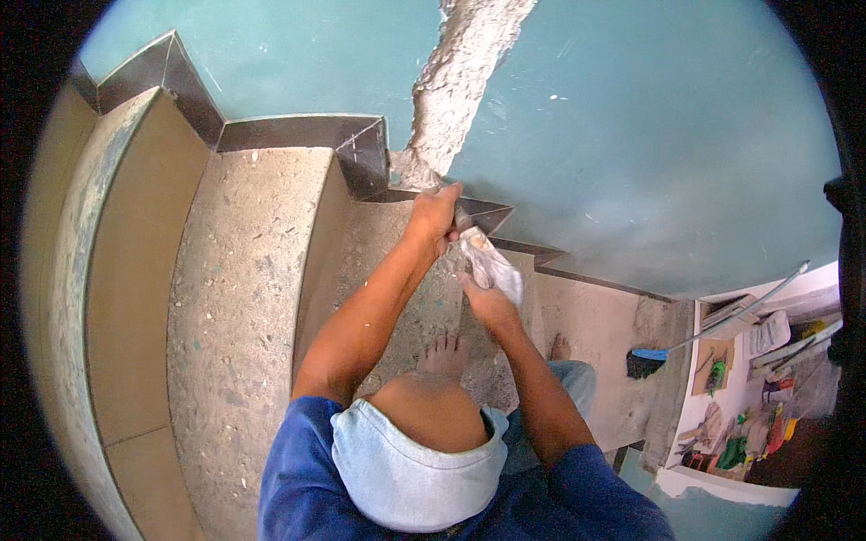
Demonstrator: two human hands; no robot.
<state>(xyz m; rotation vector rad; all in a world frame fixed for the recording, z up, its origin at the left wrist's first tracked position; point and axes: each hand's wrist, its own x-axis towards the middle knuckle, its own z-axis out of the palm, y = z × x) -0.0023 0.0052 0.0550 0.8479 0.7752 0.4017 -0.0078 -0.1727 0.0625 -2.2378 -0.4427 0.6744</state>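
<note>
We're seemingly working below the far wall groove, left hand curled, contents unclear, right hand gripping a whitish bundle; next needs steadiness.

A single wide fisheye view, from the left of two cameras worn side by side on a person's head. It looks steeply down past the person's own bent knee and bare foot, facing a blue wall across the far side. The picture is round, with dark corners, and the stairs on the left curve toward its rim. Forearms enter from the near side; the left hand and right hand are near the middle, close to the camera. Farther off, right, a broom looks small.
</note>
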